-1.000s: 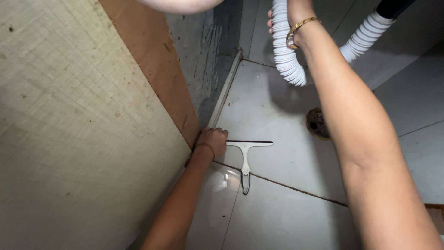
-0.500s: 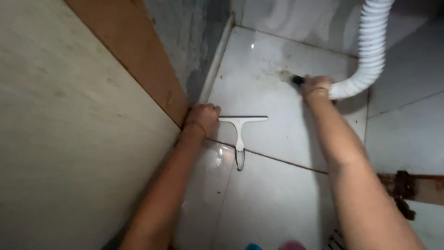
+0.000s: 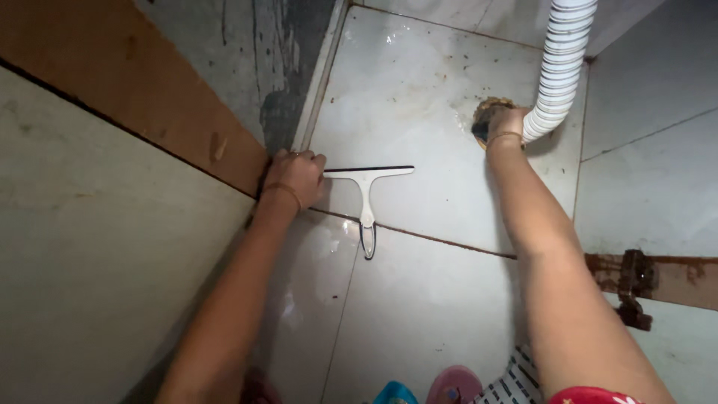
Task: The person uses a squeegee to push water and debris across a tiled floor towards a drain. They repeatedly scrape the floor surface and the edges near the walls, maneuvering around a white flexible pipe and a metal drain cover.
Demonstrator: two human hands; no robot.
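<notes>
I look down at a wet, pale tiled floor under a cabinet. The drain, a dark rusty hole in the floor, is my landmark. A brown board and a pale panel fill the space well to the left of the drain, and a stained grey wall runs behind them. A white squeegee lies flat on the floor to the left of the drain, its black blade edge facing away from me and its handle pointing back toward me across a tile seam. A rusty metal fitting sits on a brown strip nearer to me than the drain and to its right. Pink and blue footwear shows at the bottom edge, far from the drain on my side.

My right hand is at the drain, fingers closed around the lower end of the white ribbed hose, which rises from the drain toward the top edge. A thin bangle circles that wrist. The hand hides part of the drain, so I cannot tell whether the hose end sits inside it.

My left hand is well to the left of the drain, curled into a loose fist at the corner of the board, knuckles touching the left tip of the squeegee blade. I cannot tell whether it grips anything.
</notes>
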